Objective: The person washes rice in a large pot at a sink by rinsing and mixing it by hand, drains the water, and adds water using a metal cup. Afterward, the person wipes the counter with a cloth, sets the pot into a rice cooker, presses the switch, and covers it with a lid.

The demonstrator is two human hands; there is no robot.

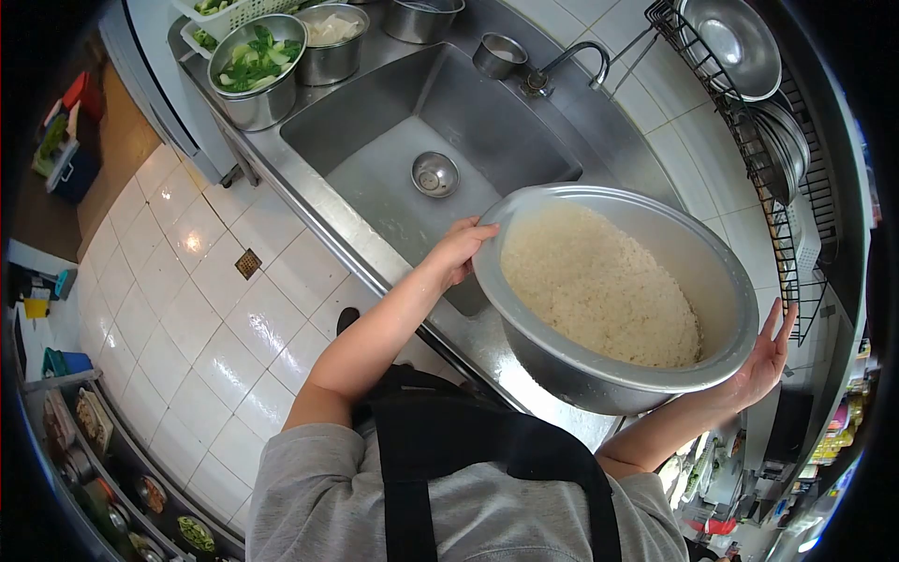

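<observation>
A large grey metal pot (613, 389) tilts over the right end of the sink (552, 155). Pale rice (590, 281) fills its lower side, with some cloudy blur along the upper left. My left hand (458, 251) is closed around the pot's left rim, thumb on top. On the far side, my right hand (763, 361) has its fingers stretched and spread, with the palm and wrist against or close beside the pot's outer wall. Whether the pot's base rests on the counter is hidden. A small metal bowl (435, 174) sits in cloudy water in the sink.
Pots of leafy greens (260, 61) and white slices (328, 30) stand on the counter at the upper left. A faucet (573, 67) and small metal container (499, 56) are behind the sink. A black wire rack (763, 187) with metal bowls hangs at the right.
</observation>
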